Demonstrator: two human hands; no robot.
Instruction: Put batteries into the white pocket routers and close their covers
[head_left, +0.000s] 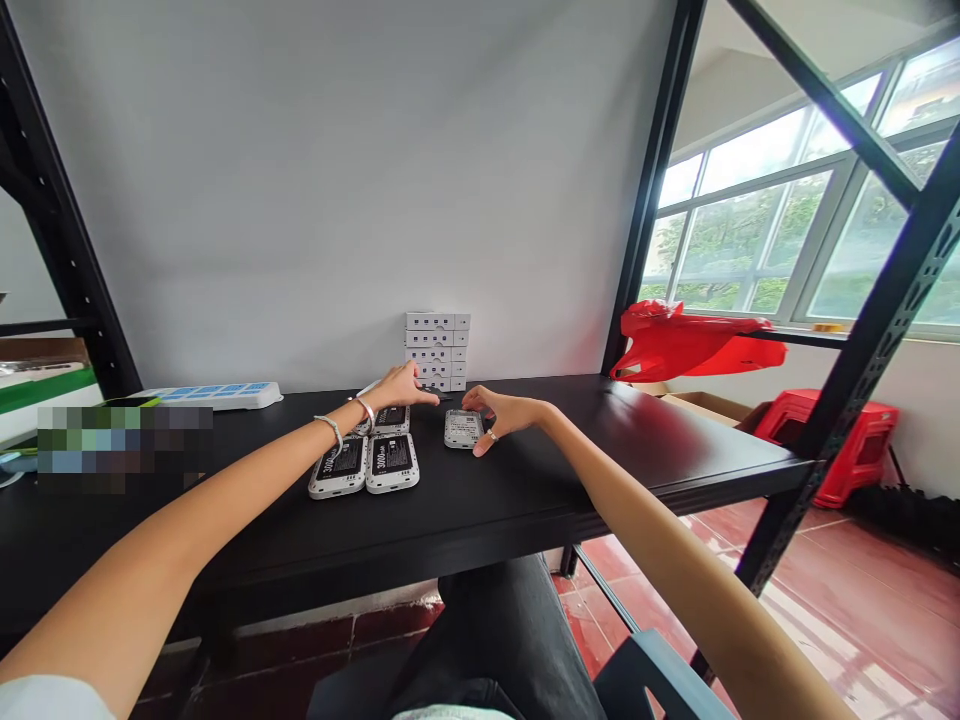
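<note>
White devices with black batteries lie grouped on the black table (517, 490), among them a front left one (339, 468) and a front right one (392, 462). To their right a separate white device (463, 429) lies flat, a pale label facing up. My right hand (499, 415) is at its right edge, thumb and fingers apart, nothing clearly gripped. My left hand (401, 386) reaches over the rear devices, its fingers near a small dark item in front of stacked white boxes (437, 340). Whether those fingers hold anything is too small to tell.
A white power strip (217, 396) lies at the back left, with green and white packaging (52, 395) beyond. Black rack posts stand at both sides. A red plastic bag (675, 340), an open carton (709, 408) and red stools (855, 440) are at the right.
</note>
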